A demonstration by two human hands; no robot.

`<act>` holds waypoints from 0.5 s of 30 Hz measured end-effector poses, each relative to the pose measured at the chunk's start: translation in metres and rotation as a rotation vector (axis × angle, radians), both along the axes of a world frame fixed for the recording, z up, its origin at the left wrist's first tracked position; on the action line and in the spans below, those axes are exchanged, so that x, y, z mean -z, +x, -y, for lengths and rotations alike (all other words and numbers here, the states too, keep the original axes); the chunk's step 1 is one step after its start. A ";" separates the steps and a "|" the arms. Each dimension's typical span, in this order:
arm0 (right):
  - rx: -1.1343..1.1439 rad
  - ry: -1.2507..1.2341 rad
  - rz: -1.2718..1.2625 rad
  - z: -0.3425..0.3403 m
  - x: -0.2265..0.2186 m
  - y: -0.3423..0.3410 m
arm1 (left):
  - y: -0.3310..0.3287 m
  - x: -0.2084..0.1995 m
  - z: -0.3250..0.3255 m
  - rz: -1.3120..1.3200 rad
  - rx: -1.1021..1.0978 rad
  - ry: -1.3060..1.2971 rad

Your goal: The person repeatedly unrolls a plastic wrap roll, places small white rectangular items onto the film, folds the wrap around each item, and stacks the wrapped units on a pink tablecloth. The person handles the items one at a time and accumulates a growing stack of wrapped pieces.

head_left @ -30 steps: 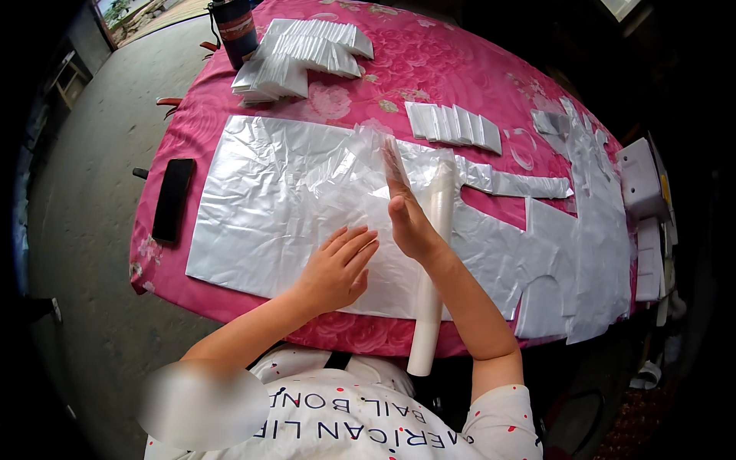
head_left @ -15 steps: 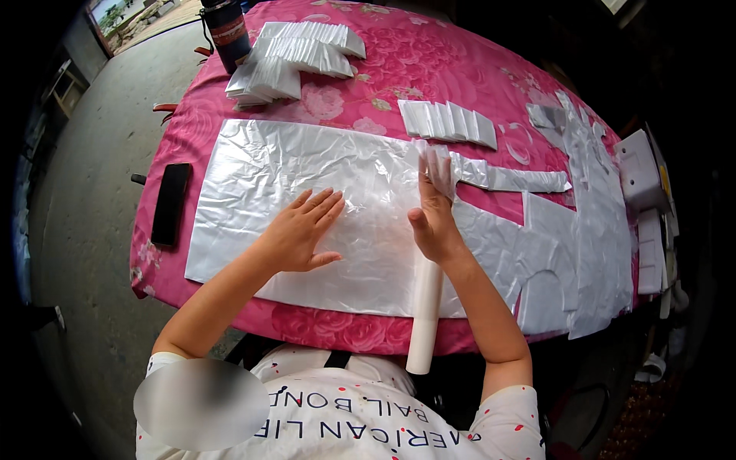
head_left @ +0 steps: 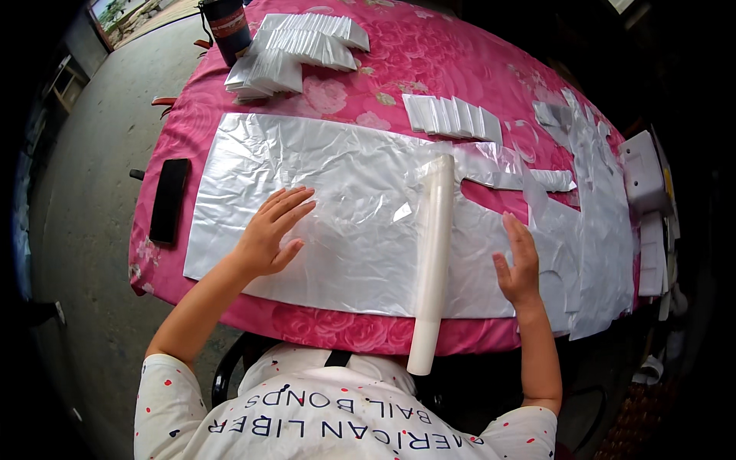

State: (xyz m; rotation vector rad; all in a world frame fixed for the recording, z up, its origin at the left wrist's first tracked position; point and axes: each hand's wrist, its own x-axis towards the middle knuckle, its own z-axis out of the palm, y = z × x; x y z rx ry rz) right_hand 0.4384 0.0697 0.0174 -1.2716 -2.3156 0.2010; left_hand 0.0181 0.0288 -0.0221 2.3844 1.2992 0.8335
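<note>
White roll (head_left: pixel 433 261) lies on silvery sheet (head_left: pixel 353 230), btwn L hand (head_left: pixel 268 238) & R hand (head_left: pixel 521 268), long way running near to far, 1 end past pink bench (head_left: pixel 418 46). R hand's nearer, roll on its left. Fingers loose, thumbs apart, nothing held.

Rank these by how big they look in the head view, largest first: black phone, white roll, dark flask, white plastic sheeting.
1. White plastic sheeting
2. White roll
3. Black phone and dark flask: too alike to rank, the flask standing farther off.
</note>
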 end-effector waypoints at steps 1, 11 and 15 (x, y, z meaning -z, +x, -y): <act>-0.176 -0.048 0.057 0.012 0.010 -0.010 | 0.000 -0.001 0.001 0.050 -0.012 -0.005; -0.790 -0.235 0.093 0.024 0.021 -0.142 | -0.003 -0.017 0.032 0.292 -0.145 -0.086; -1.159 -0.342 -0.211 0.053 0.000 -0.219 | -0.009 -0.025 0.047 0.354 -0.210 -0.104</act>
